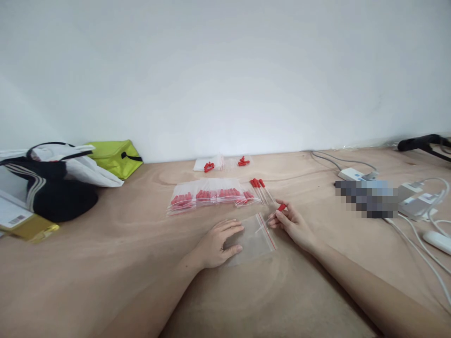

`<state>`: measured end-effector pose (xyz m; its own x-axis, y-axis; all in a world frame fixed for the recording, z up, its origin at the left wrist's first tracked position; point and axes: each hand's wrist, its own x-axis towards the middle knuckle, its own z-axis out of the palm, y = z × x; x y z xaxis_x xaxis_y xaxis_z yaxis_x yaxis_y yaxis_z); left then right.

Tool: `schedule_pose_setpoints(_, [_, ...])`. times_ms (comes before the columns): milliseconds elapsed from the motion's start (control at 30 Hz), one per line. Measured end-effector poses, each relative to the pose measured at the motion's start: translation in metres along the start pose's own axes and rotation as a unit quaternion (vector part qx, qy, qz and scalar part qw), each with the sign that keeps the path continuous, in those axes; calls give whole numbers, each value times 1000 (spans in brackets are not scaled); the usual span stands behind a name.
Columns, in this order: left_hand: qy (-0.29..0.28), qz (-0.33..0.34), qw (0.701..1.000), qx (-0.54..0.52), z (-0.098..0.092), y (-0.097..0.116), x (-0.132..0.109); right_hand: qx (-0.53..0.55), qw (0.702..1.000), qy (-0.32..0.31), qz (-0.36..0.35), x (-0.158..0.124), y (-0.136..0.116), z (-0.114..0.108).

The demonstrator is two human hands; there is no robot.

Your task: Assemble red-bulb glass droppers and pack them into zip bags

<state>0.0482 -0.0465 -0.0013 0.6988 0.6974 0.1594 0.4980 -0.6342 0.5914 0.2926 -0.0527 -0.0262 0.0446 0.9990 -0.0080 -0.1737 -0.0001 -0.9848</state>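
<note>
A clear zip bag (pixel 250 241) with a red-striped edge lies flat on the table. My left hand (pixel 220 244) rests on the bag's left part, fingers apart. At the bag's striped side, my right hand (pixel 289 223) pinches a dropper (pixel 281 208) by its red bulb; its thin clear tube points left toward the bag. Just beyond, several droppers (pixel 257 184) with red bulbs lie side by side. Filled bags (pixel 204 195) showing red bulbs are lined up behind my left hand. Farther back are red bulbs (pixel 209 166) on a clear bag and more red bulbs (pixel 243 162) beside it.
On the left are a black cap (pixel 63 197), a white bag (pixel 93 169), a lime-green bag (pixel 114 157) and a yellow-and-white package (pixel 21 218). Power strips (pixel 355 175), chargers (pixel 419 204) and white cables (pixel 419 253) spread along the right. A pale wall (pixel 225 70) stands behind.
</note>
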Motion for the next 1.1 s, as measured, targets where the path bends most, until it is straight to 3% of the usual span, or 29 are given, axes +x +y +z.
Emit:
schedule_pose_setpoints(100, [2, -9, 1000, 10, 0, 0, 0, 24, 998, -56, 25, -1, -1, -2])
schedule_pose_setpoints(333, [7, -5, 1000, 6, 2, -3, 0, -33, 980, -193, 34, -4, -9, -5])
schedule_pose_setpoints(533, [-8, -10, 999, 30, 1, -2, 1, -43, 968, -246, -3, -2, -7, -4])
schedule_pose_setpoints(733, [-17, -5, 999, 46, 0, -2, 2, -55, 963, -256, -67, 0, -8, -2])
schedule_pose_setpoints(900, [-12, 8, 999, 47, 1, -4, 2, -50, 966, -252, 1, 0, -3, 1])
schedule_pose_setpoints(1100, [28, 7, 1000, 11, 1, -10, 1, -120, 964, -235, 29, 8, 3, -7])
